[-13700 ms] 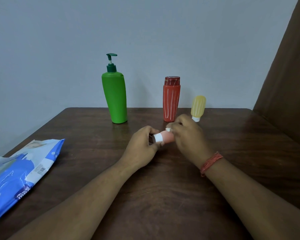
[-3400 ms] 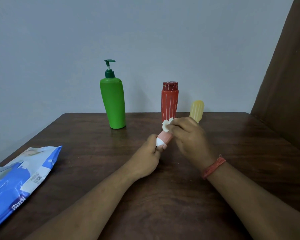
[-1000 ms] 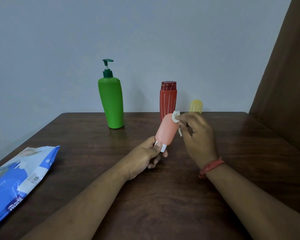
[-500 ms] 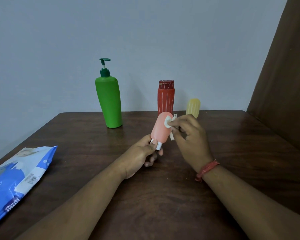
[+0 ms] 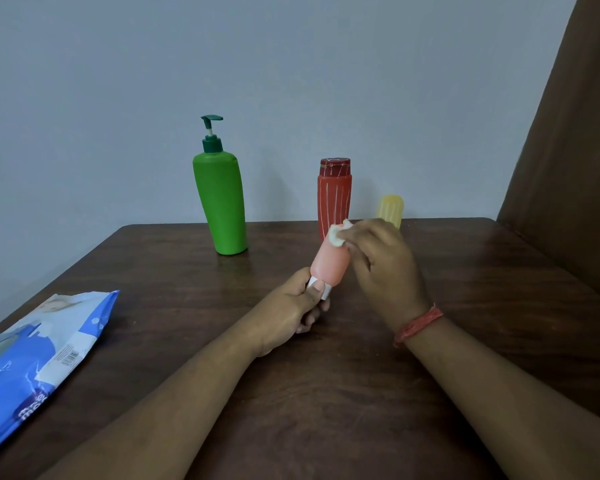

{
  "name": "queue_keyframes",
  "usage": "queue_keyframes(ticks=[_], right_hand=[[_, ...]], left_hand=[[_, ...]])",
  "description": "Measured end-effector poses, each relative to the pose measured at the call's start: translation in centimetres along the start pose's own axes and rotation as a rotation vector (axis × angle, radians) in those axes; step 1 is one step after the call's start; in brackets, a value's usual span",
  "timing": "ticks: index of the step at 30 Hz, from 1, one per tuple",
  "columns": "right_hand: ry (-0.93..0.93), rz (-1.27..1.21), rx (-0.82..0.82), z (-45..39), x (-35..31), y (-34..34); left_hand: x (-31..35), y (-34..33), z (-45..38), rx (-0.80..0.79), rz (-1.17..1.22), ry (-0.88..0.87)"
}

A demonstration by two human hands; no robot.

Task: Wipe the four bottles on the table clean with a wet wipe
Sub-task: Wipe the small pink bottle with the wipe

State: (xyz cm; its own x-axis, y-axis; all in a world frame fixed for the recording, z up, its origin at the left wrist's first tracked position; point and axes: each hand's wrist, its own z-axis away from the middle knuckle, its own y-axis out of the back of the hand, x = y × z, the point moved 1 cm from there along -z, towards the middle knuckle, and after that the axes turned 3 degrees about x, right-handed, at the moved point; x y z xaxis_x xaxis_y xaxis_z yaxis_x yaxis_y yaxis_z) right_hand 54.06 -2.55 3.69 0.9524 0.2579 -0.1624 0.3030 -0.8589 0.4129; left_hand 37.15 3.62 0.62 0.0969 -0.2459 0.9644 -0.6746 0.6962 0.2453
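Note:
My left hand [image 5: 297,308] grips the white cap end of a small pink bottle [image 5: 329,263], holding it cap-down and tilted above the table. My right hand [image 5: 383,263] pinches a crumpled white wet wipe [image 5: 336,233] against the bottle's upper end. A tall green pump bottle [image 5: 220,202] stands at the back of the table. To its right stands a red bottle [image 5: 334,192] with white stripes, and a small yellow bottle [image 5: 390,209] shows behind my right hand, its lower part hidden.
A blue and white wet wipe pack [image 5: 32,362] lies at the left edge of the dark wooden table [image 5: 326,410]. A grey wall stands behind the table. A brown panel [image 5: 568,168] rises at the right.
The pink bottle has been turned from lying sideways to cap-down and raised. Over the last half second my right hand slid the wipe up to the bottle's top end.

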Motion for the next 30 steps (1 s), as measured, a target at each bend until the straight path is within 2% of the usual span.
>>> queue_keyframes(ticks=[3, 8, 9, 12, 13, 17, 21, 24, 27, 30], right_hand=[[-0.041, 0.04, 0.018, -0.1, 0.2, 0.0], [0.246, 0.022, -0.093, 0.4, -1.3, -0.8], [0.245, 0.047, -0.095, 0.2, -0.8, -0.8], [0.057, 0.128, -0.052, -0.3, 0.8, -0.7], [0.048, 0.132, -0.062, -0.2, 0.7, -0.6], [0.311, 0.028, -0.259, 0.6, -1.2, -0.9], [0.379, 0.014, -0.345, 0.5, -1.3, -0.9], [0.338, 0.052, -0.303, 0.4, -0.8, -0.5], [0.163, 0.075, -0.145, -0.2, 0.4, -0.1], [0.052, 0.093, -0.082, -0.6, 1.4, 0.3]], left_hand=[[0.1, -0.1, 0.0, -0.01, -0.077, -0.005], [0.1, -0.1, 0.0, 0.013, -0.078, -0.015], [0.1, -0.1, 0.0, 0.019, -0.089, -0.012], [0.2, -0.2, 0.0, 0.034, -0.152, -0.003], [0.2, -0.3, 0.0, 0.04, -0.161, -0.004], [0.4, -0.5, 0.0, 0.077, -0.122, -0.027], [0.6, -0.6, 0.0, 0.098, -0.14, -0.07], [0.6, -0.5, -0.1, 0.094, -0.156, -0.046], [0.5, -0.6, -0.2, 0.088, -0.192, -0.023], [0.4, -0.6, -0.2, 0.086, -0.19, -0.006]])
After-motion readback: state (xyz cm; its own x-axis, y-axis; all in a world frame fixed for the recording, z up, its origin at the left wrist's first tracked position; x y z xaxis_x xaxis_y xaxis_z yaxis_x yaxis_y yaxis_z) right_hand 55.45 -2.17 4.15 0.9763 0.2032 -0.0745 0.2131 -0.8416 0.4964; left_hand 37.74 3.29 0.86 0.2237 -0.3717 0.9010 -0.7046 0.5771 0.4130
